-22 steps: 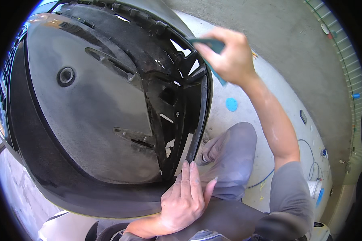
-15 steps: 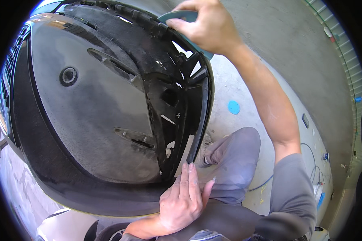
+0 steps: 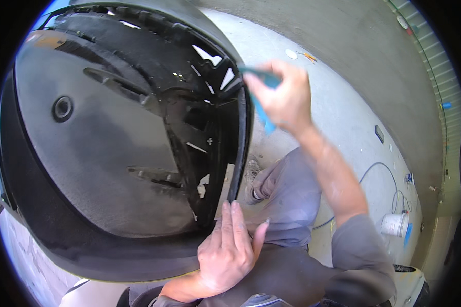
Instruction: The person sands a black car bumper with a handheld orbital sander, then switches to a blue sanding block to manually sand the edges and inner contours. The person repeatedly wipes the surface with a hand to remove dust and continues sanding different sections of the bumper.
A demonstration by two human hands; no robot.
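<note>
A large dark car bumper lies in front of me, its dull outer face and black inner brackets showing. My left hand rests with fingers stretched out and together, fingertips touching the near end of the bumper's right rim. Higher up on that same rim, my right hand pinches a thin blue-green sheet of sandpaper between thumb and fingers. The sheet is bent against the edge. Motion blurs this hand a little, and it hides part of the sheet.
On the pale floor lie a dark rectangular object, a white disc and a small orange tool. A hose curves toward a white bucket at the right. My bent leg is beside the bumper's rim.
My right hand has slid the sandpaper down the rim, nearer to me. My left hand stays on the rim. The view has shifted slightly, and the hand now covers the blue disc's place on the floor.
</note>
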